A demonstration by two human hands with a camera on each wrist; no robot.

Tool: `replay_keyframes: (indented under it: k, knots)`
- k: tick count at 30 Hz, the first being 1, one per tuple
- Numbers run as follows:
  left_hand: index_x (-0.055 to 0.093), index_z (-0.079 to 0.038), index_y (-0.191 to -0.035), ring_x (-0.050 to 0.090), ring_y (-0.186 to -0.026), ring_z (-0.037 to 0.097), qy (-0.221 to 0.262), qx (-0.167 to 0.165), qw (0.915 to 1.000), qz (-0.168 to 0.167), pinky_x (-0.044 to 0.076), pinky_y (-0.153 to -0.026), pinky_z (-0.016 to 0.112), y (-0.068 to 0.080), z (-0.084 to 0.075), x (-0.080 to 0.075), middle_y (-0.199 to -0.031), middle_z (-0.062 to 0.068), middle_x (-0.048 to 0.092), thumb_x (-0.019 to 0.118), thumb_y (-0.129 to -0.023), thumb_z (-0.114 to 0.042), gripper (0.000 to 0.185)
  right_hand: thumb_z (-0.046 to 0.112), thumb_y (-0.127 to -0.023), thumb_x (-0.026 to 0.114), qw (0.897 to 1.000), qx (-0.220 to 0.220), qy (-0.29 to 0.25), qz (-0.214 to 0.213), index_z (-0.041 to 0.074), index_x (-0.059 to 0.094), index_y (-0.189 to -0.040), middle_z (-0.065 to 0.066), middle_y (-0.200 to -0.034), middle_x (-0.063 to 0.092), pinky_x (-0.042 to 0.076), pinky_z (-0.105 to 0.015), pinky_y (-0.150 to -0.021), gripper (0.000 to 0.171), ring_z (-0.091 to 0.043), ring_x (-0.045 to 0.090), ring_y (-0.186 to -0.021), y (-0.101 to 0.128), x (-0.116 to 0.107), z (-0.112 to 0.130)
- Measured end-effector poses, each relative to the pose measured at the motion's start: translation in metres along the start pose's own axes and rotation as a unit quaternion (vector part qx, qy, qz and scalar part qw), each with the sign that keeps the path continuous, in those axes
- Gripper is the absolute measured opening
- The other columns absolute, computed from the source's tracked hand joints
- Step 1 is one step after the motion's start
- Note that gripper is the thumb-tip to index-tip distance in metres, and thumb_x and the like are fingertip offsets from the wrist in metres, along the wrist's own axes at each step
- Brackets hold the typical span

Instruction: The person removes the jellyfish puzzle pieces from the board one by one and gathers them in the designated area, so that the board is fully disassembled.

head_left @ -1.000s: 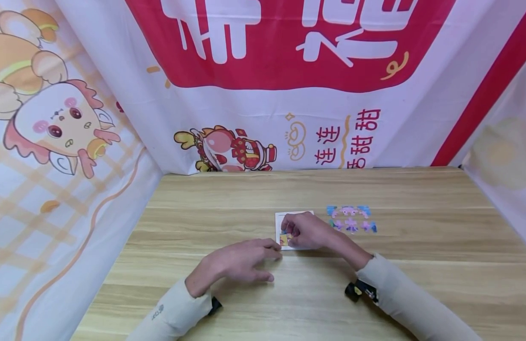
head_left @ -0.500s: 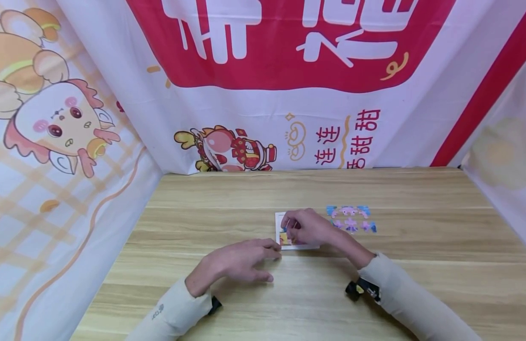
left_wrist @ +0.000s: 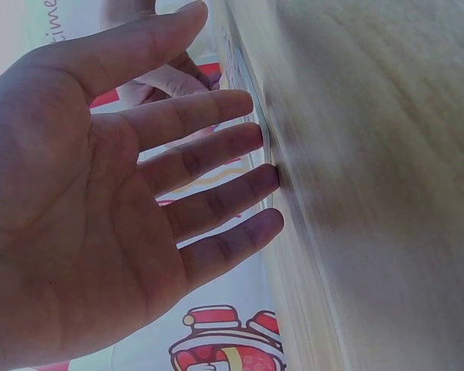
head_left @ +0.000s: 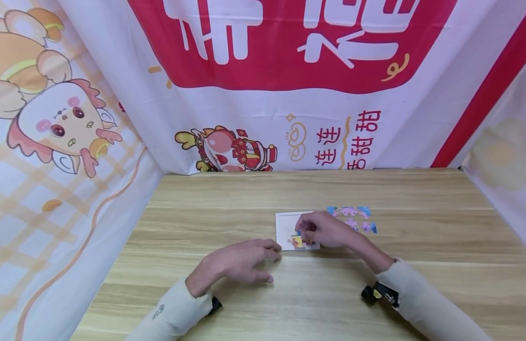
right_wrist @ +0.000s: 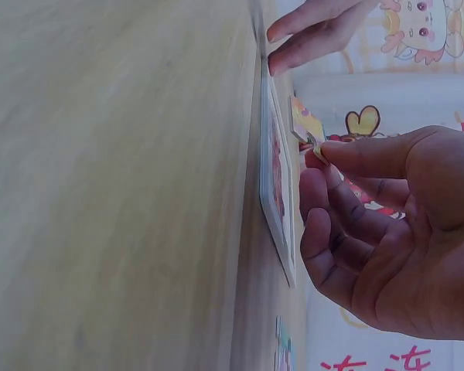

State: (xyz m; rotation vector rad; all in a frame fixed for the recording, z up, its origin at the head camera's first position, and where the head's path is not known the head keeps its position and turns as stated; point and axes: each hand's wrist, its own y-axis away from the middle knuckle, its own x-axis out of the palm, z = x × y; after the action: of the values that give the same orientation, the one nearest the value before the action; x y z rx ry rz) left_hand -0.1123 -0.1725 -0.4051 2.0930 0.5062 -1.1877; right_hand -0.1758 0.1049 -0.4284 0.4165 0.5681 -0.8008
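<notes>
My right hand (head_left: 326, 228) pinches a yellow jigsaw puzzle piece (right_wrist: 308, 124) between thumb and fingertips, holding it over a white puzzle board (head_left: 284, 227). In the right wrist view the piece is tilted and stands out past the fingertips, above the board's surface. The right hand covers the board's right part in the head view. My left hand (head_left: 245, 259) has its fingers extended, the fingertips right at the board's near left corner; the left wrist view shows its palm (left_wrist: 69, 224) holding nothing.
Several pink and blue jigsaw puzzle pieces (head_left: 351, 212) lie in rows on the wooden table (head_left: 211, 199), right of the board. A printed cloth (head_left: 263, 109) hangs behind the table, and another (head_left: 75, 199) borders its left side.
My right hand has moved to the right over the board with the yellow puzzle piece, uncovering the board's left part. The left hand stays at the board's corner.
</notes>
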Motion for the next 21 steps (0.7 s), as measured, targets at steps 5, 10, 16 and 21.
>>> replay_keyframes:
  k: [5, 10, 16, 21]
  knots:
    - [0.059, -0.019, -0.155, 0.046, -0.155, 0.022, -0.001, 0.000, 1.0000, -0.002, 0.040, -0.130, 0.044, 0.000, 0.000, 0.001, -0.167, -0.001, 0.047, 0.073, -0.101, -0.044, 0.061, 0.004, -0.104, 0.065, 1.000, -0.004, 0.001, -0.003, 0.006, 0.073, -0.114, -0.003, -0.095, 0.073, 0.057, -0.024, -0.073, 0.012, -0.016, 0.067, -0.086, 0.009, -0.005, -0.008]
    - [0.059, -0.019, -0.155, 0.046, -0.155, 0.023, -0.002, 0.001, 1.0000, -0.003, 0.039, -0.130, 0.044, 0.000, 0.000, 0.001, -0.167, -0.001, 0.047, 0.073, -0.101, -0.044, 0.061, 0.006, -0.104, 0.067, 1.000, -0.010, 0.013, -0.012, 0.008, 0.074, -0.114, -0.002, -0.095, 0.073, 0.056, -0.024, -0.073, 0.012, -0.016, 0.064, -0.085, 0.015, -0.010, -0.016]
    - [0.059, -0.018, -0.155, 0.045, -0.156, 0.024, 0.000, 0.000, 1.0000, -0.006, 0.038, -0.131, 0.045, 0.002, -0.002, 0.000, -0.168, 0.000, 0.047, 0.073, -0.101, -0.044, 0.061, 0.007, -0.104, 0.067, 1.000, -0.012, 0.016, -0.013, 0.009, 0.074, -0.114, -0.001, -0.095, 0.073, 0.055, -0.024, -0.074, 0.013, -0.015, 0.062, -0.085, 0.021, -0.014, -0.023]
    - [0.059, -0.018, -0.154, 0.045, -0.156, 0.024, 0.001, 0.001, 1.0000, -0.008, 0.038, -0.131, 0.045, 0.002, -0.002, 0.001, -0.168, 0.000, 0.046, 0.073, -0.101, -0.044, 0.061, 0.009, -0.104, 0.068, 1.000, 0.000, 0.012, -0.014, 0.011, 0.075, -0.114, 0.000, -0.095, 0.072, 0.053, -0.024, -0.074, 0.012, -0.016, 0.061, -0.086, 0.025, -0.016, -0.026]
